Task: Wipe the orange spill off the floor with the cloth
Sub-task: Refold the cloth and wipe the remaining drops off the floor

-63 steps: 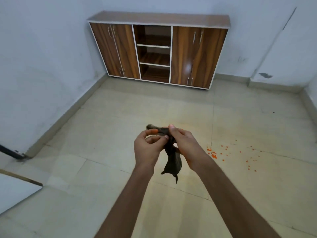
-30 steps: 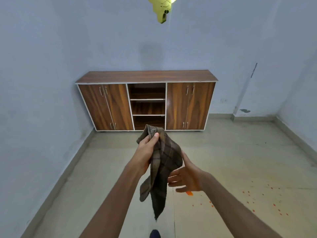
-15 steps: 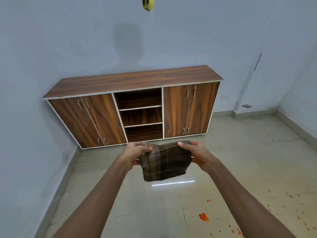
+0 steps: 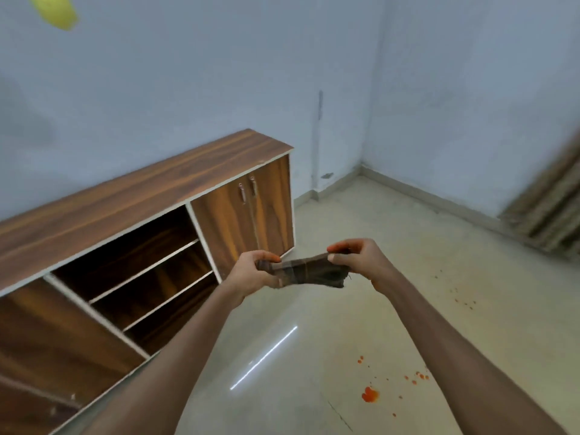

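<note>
A brown checked cloth (image 4: 309, 273) is stretched between my two hands at chest height, folded into a narrow band. My left hand (image 4: 253, 272) pinches its left end and my right hand (image 4: 357, 259) pinches its right end. The orange spill (image 4: 369, 395) lies on the pale tiled floor below and to the right of my hands, with a larger blob and several small drops scattered around it. More faint drops (image 4: 463, 299) sit farther right. The cloth is well above the floor and not touching the spill.
A wooden cabinet (image 4: 157, 233) with open middle shelves stands against the left wall. A curtain (image 4: 552, 211) hangs at the right edge. A yellow-green object (image 4: 58, 11) is at the top left. Bare floor (image 4: 282, 372) lies between cabinet and spill.
The view has swung right and tilted, so the cabinet slid left. The cloth, held spread out half a second ago, is now folded into a narrower band between both hands.
</note>
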